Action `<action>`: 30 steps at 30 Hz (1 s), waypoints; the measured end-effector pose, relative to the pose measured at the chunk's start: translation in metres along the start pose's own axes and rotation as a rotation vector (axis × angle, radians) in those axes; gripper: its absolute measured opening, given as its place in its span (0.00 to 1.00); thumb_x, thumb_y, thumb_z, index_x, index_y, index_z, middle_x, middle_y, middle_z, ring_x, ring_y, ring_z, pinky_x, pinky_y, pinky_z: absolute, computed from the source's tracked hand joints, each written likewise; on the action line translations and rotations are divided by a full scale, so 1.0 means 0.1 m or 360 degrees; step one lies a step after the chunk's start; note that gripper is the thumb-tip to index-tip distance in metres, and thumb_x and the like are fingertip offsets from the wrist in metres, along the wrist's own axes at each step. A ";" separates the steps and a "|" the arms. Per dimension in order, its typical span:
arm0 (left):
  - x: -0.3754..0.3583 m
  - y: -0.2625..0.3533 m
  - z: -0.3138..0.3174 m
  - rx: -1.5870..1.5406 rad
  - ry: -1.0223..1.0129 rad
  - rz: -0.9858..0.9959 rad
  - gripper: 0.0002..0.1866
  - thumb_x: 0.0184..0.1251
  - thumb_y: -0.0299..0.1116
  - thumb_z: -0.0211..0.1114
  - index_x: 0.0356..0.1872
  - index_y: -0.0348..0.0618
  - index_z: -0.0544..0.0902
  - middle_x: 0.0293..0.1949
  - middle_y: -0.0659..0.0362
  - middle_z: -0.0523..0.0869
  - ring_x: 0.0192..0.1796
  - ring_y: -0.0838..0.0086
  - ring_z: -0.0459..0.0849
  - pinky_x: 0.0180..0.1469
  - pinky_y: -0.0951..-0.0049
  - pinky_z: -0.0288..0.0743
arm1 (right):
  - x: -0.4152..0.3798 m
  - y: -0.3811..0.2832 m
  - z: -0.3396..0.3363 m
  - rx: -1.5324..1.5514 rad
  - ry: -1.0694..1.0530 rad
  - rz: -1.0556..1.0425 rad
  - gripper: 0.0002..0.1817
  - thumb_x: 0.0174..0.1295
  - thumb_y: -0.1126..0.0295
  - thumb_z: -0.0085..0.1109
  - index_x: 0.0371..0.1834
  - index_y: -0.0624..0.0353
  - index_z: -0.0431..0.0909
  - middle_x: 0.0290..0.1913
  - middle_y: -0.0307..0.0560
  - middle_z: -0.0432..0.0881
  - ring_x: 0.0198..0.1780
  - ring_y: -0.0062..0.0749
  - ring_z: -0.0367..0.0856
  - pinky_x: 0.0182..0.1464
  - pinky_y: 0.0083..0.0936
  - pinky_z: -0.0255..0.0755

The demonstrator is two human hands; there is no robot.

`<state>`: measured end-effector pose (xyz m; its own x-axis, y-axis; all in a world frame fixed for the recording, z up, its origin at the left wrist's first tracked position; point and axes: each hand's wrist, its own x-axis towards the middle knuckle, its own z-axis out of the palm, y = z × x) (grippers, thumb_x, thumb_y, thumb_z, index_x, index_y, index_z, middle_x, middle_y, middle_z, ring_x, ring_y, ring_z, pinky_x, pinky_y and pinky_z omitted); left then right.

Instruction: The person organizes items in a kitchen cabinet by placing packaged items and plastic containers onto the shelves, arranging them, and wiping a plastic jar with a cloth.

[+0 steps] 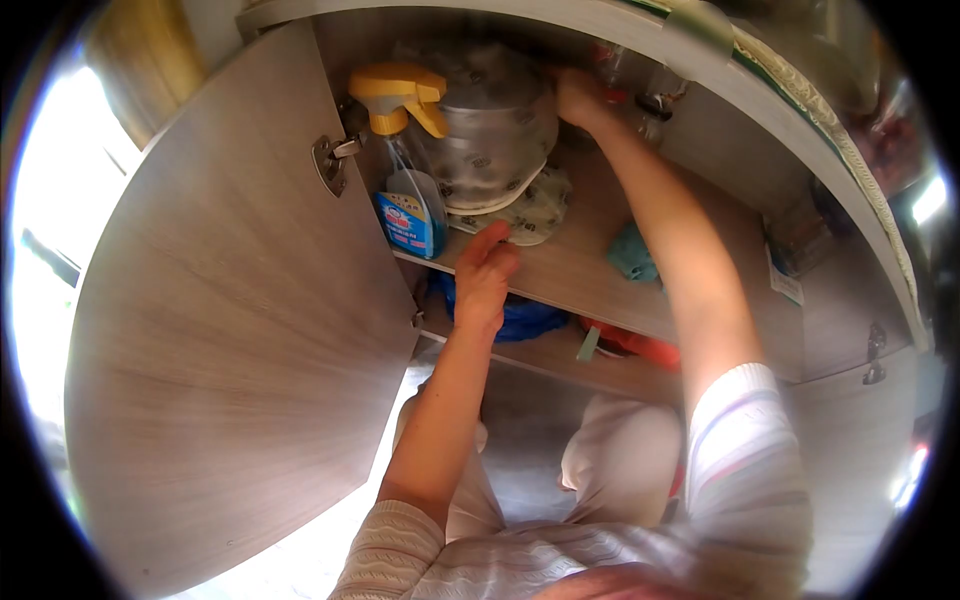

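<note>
I look down into an open low cupboard. My left hand rests at the front edge of the upper shelf, fingers curled beside a patterned cloth that lies under a stack of patterned metal pots. My right hand reaches deep over the shelf and touches the right side of the top pot; whether it grips it I cannot tell. A spray bottle with a yellow trigger head and blue label stands at the shelf's left end, next to the pots.
The cupboard door stands wide open on the left. A teal cloth lies on the shelf. Below it sit a blue bag and an orange item. My knees are on the floor in front.
</note>
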<state>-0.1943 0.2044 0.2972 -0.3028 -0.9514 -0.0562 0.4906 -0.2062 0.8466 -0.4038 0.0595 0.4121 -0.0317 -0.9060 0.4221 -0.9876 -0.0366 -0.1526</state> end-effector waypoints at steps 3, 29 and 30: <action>0.04 -0.07 -0.07 0.0017 -0.0026 0.0037 0.23 0.49 0.27 0.62 0.50 0.37 0.72 0.48 0.56 0.75 0.48 0.73 0.73 0.46 0.74 0.68 | 0.09 0.05 0.18 0.0020 0.0122 -0.0136 0.21 0.50 0.73 0.48 0.50 0.52 0.71 0.43 0.56 0.76 0.47 0.49 0.74 0.47 0.36 0.70; 0.00 0.03 0.01 -0.0044 0.0004 -0.0025 0.25 0.46 0.21 0.55 0.52 0.33 0.70 0.46 0.57 0.74 0.38 0.80 0.73 0.44 0.81 0.64 | -0.09 0.08 -0.27 0.0090 -0.0180 -0.0007 0.22 0.45 0.61 0.59 0.47 0.51 0.74 0.43 0.48 0.78 0.46 0.40 0.76 0.48 0.30 0.69; 0.00 0.03 0.01 -0.0051 0.0005 -0.0021 0.25 0.46 0.21 0.55 0.52 0.33 0.70 0.45 0.57 0.75 0.38 0.80 0.73 0.44 0.81 0.64 | -0.12 0.05 -0.29 0.0111 -0.0190 0.0035 0.22 0.45 0.61 0.59 0.46 0.51 0.74 0.43 0.48 0.78 0.46 0.40 0.76 0.48 0.30 0.69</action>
<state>-0.1941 0.2038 0.3001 -0.3069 -0.9492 -0.0690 0.5125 -0.2259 0.8285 -0.4127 0.0821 0.4322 -0.0303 -0.9506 0.3090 -0.9736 -0.0419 -0.2243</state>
